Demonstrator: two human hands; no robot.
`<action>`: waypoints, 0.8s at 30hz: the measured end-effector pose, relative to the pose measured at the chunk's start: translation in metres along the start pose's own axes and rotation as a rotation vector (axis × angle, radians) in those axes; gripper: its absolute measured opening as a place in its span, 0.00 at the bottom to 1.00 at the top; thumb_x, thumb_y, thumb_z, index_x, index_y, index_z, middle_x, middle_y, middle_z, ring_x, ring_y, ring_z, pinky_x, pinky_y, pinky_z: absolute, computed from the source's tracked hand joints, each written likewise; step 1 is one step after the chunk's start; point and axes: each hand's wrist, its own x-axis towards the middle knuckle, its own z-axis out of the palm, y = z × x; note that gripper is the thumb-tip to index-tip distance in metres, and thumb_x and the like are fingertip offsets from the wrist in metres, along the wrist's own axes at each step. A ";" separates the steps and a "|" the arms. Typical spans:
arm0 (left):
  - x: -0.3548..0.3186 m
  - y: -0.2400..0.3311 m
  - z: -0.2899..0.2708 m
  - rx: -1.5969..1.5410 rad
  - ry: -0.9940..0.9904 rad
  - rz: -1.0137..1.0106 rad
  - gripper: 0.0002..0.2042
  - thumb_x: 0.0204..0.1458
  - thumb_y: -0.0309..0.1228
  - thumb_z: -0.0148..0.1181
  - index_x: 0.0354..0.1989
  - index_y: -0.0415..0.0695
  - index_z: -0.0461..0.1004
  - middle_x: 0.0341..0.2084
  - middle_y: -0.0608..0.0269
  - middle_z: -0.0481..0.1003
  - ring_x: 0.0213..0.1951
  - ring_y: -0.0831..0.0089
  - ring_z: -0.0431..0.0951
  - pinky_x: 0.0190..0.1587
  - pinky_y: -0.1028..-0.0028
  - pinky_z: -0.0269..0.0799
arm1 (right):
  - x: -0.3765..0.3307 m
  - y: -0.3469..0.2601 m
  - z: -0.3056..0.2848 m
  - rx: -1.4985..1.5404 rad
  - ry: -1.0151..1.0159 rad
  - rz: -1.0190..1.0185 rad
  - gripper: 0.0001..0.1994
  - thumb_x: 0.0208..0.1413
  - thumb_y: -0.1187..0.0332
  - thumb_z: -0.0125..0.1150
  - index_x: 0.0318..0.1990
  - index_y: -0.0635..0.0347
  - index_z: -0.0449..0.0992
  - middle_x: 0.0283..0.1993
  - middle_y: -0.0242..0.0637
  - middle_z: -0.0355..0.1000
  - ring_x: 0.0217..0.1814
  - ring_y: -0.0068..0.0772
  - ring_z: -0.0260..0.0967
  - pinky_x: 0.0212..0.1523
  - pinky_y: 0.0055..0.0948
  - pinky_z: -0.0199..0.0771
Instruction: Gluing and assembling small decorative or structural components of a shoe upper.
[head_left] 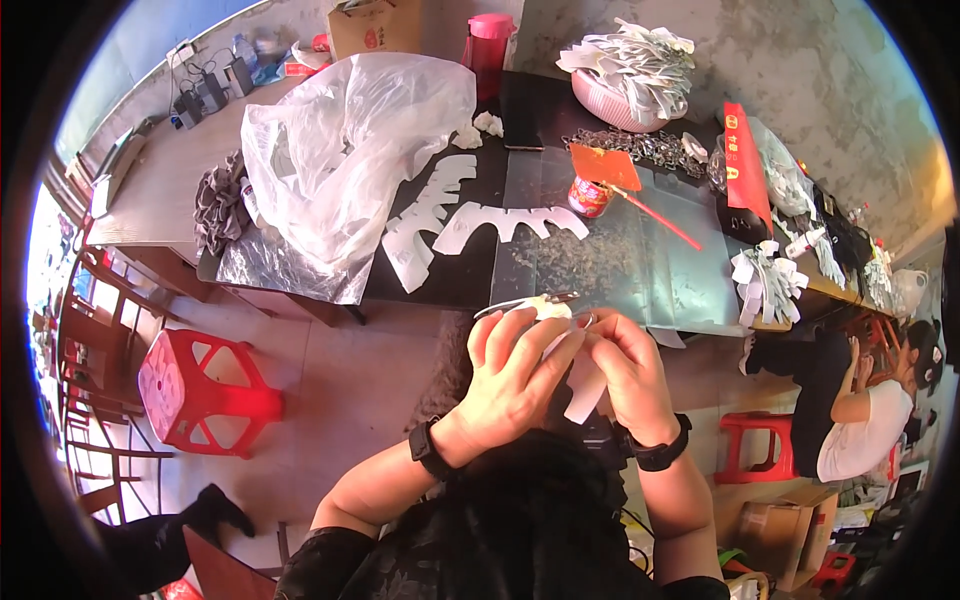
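Before the black top (470, 520), a smooth white strip (586, 392) hangs, pinched by the right hand (635, 385); the left hand (515, 375) curls round a slim metal tool (562, 297). Just beyond, the dark table's (455, 290) edge carries glossy sheeting (640, 285); pale floor (330, 400) separates it from a red stool (205, 390).

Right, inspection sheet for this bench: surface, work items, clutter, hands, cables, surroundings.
Surface: dark table and grey sheet; pale specks scattered on the sheet.
Work items: white strip held off the table; two notched white strips lying on it.
Clutter: clear plastic bag, red can, heaped pink bowl.
Hands: left hand and right hand pinch the white strip; metal tool at the left, grip partly hidden.
Cables: wired dark adapters, back left.
Surroundings: red stools either side; seated person at right.
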 end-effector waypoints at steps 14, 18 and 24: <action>0.015 -0.028 0.021 -0.105 0.180 -0.055 0.19 0.31 0.21 0.64 0.37 0.48 0.77 0.39 0.66 0.73 0.43 0.59 0.69 0.44 0.61 0.63 | 0.027 0.003 -0.003 0.142 -0.121 0.095 0.06 0.61 0.75 0.48 0.40 0.66 0.72 0.47 0.30 0.69 0.39 0.13 0.61 0.42 0.17 0.63; 0.016 -0.043 0.026 -0.119 0.202 -0.060 0.16 0.33 0.21 0.64 0.35 0.47 0.77 0.38 0.67 0.73 0.41 0.59 0.69 0.42 0.62 0.62 | 0.042 0.000 0.004 0.143 -0.097 0.143 0.07 0.61 0.75 0.47 0.40 0.66 0.72 0.49 0.30 0.68 0.39 0.13 0.59 0.41 0.16 0.61; 0.018 -0.056 0.028 -0.076 0.179 -0.084 0.16 0.32 0.21 0.65 0.35 0.47 0.77 0.38 0.67 0.73 0.41 0.60 0.69 0.40 0.61 0.61 | 0.058 0.000 0.011 0.193 -0.092 0.206 0.06 0.61 0.76 0.48 0.38 0.66 0.72 0.51 0.33 0.68 0.42 0.15 0.62 0.44 0.18 0.63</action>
